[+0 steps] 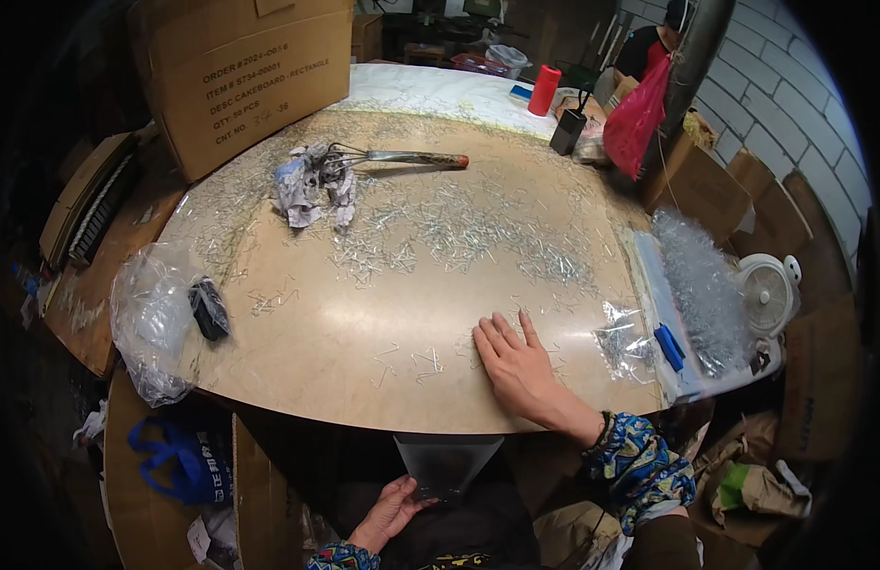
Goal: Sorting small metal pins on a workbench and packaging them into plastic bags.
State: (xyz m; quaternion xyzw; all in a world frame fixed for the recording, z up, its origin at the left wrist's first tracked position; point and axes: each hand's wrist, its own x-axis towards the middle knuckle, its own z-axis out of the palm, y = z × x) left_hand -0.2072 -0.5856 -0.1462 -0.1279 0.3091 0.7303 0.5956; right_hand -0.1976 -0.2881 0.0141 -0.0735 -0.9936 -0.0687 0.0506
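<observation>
Metal pins (pixel 459 237), thin and silvery, lie scattered over the round tan table (pixel 364 361); the thickest drift spans its middle and far part, with only loose stragglers near the front edge. The right hand (pixel 516 366) lies flat on the table near the front edge, fingers spread and extended, palm down over a few pins, gripping nothing. Below the front edge, the left hand (pixel 392 513) pinches the lower part of a small clear plastic bag (pixel 446 463), whose open mouth sits just under the table rim. The bag looks empty or nearly so, though its contents are hard to make out.

Judging by this, the gathering is at an early stage: the patch just in front of the hand is mostly bare, while the bulk of the pins remains unswept across the middle. At the right edge, a heap of pins sits in clear plastic (pixel 701 285) beside a blue marker (pixel 668 347). A small metal rake (pixel 402 157) and a crumpled rag (pixel 312 185) rest toward the far left.
</observation>
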